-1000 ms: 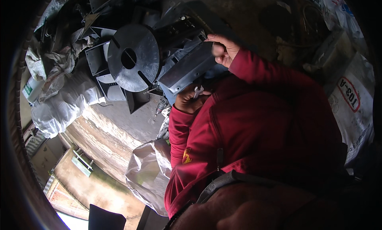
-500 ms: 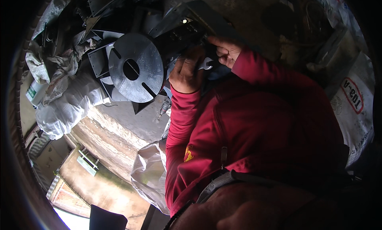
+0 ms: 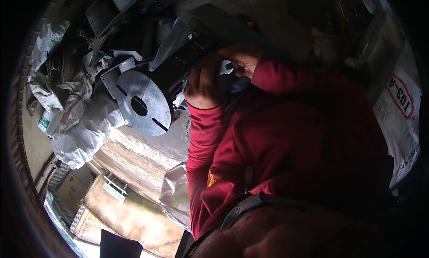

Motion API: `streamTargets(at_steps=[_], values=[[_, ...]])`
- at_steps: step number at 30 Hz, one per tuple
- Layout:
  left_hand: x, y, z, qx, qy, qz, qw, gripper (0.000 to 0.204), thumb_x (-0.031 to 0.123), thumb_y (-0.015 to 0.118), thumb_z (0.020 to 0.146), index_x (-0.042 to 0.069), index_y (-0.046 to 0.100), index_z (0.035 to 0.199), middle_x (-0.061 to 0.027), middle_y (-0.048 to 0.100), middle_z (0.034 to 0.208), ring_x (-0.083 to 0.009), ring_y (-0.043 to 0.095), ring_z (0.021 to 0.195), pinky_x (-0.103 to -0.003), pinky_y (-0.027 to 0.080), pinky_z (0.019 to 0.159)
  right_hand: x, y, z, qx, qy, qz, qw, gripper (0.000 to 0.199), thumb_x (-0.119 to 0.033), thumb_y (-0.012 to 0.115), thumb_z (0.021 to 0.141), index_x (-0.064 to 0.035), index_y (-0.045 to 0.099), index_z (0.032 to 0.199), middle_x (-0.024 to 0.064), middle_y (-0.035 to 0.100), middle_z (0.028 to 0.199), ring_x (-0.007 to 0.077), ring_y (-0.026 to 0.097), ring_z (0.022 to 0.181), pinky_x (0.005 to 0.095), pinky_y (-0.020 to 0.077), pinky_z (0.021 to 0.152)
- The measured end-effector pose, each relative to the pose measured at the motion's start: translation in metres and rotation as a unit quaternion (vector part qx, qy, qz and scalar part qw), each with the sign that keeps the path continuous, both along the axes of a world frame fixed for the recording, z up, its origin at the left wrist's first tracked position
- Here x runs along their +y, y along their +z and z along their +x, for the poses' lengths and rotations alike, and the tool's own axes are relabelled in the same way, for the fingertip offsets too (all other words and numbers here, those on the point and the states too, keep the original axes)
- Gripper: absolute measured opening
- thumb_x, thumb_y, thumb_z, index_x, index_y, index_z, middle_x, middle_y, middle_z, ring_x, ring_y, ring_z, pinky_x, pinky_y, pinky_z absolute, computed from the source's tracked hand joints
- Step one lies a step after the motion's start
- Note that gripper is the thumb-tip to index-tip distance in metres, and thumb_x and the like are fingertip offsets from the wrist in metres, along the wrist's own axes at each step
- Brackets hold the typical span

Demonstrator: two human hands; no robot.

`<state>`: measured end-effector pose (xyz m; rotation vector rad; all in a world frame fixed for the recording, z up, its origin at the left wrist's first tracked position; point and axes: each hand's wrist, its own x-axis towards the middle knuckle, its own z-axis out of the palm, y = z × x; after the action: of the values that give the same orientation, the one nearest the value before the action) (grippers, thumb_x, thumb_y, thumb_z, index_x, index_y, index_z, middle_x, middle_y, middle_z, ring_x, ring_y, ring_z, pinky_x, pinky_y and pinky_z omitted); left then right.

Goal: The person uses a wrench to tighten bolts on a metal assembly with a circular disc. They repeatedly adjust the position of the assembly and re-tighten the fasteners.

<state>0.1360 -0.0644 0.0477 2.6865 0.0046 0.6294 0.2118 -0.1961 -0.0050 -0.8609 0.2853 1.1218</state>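
My left hand (image 3: 203, 84) is closed around an open-end wrench (image 3: 226, 67). The wrench's bright jaw sticks out on the side toward my right hand. Close beside it, my right hand (image 3: 243, 58) has its fingers curled in at the edge of a dark metal assembly (image 3: 196, 46). Shadow hides what those fingertips pinch. To the left of my hands is a round grey metal disc (image 3: 149, 101) with a centre hole and slots. Above them slants a long flat metal plate (image 3: 223, 25).
At the left lie crumpled plastic wrapping (image 3: 87, 133) and a white bottle (image 3: 48, 121). More metal plates (image 3: 105, 12) are piled at the upper left. A printed white sack (image 3: 400, 110) stands at the right. Below the disc is a silvery plastic bag (image 3: 175, 191).
My right hand has moved left and down, up against the wrench jaw. The disc and nearby parts sit lower in view, and the disc looks more tilted.
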Motion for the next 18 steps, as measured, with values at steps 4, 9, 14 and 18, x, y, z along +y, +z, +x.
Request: streamTargets(at_steps=[4, 9, 14, 18], values=[[-0.002, -0.006, 0.006, -0.019, -0.007, 0.017, 1.0, 0.033, 0.005, 0.063, 0.07, 0.012, 0.068, 0.102, -0.0061, 0.066, 0.102, -0.0247, 0.068, 0.083, -0.035, 0.055, 0.068, 0.002, 0.0, 0.0, 0.014, -0.013, 0.002, 1.0, 0.017, -0.03, 0.07, 0.084, -0.0143, 0.064, 0.085, -0.01, 0.04, 0.057, 0.0026, 0.038, 0.052, 0.0211, 0.0329, 0.049], [0.001, -0.013, 0.006, -0.02, -0.016, 0.045, 0.999, 0.034, 0.003, 0.066, 0.071, 0.014, 0.068, 0.103, -0.0043, 0.067, 0.102, -0.0234, 0.068, 0.085, -0.033, 0.056, 0.067, 0.001, -0.01, -0.001, -0.021, -0.003, 0.042, 0.999, 0.03, -0.044, 0.069, 0.081, -0.0147, 0.065, 0.077, -0.0071, 0.049, 0.062, 0.0046, 0.044, 0.056, 0.022, 0.038, 0.051], [-0.006, -0.004, 0.007, -0.028, -0.007, 0.052, 0.998, 0.031, 0.005, 0.071, 0.072, 0.014, 0.068, 0.102, -0.005, 0.066, 0.102, -0.0233, 0.068, 0.084, -0.032, 0.055, 0.065, 0.002, -0.008, -0.001, -0.047, -0.019, 0.032, 0.998, 0.026, -0.036, 0.069, 0.083, -0.0101, 0.066, 0.084, -0.006, 0.046, 0.06, 0.005, 0.044, 0.054, 0.022, 0.0386, 0.048], [-0.013, 0.0, 0.006, -0.052, 0.059, 0.046, 0.996, 0.027, 0.01, 0.073, 0.075, 0.015, 0.068, 0.101, -0.0056, 0.068, 0.094, -0.0227, 0.068, 0.076, -0.032, 0.054, 0.058, 0.003, -0.008, 0.001, -0.079, 0.01, 0.002, 0.997, 0.026, -0.034, 0.068, 0.084, -0.0085, 0.068, 0.087, -0.005, 0.043, 0.057, 0.0049, 0.042, 0.05, 0.0228, 0.0381, 0.046]])
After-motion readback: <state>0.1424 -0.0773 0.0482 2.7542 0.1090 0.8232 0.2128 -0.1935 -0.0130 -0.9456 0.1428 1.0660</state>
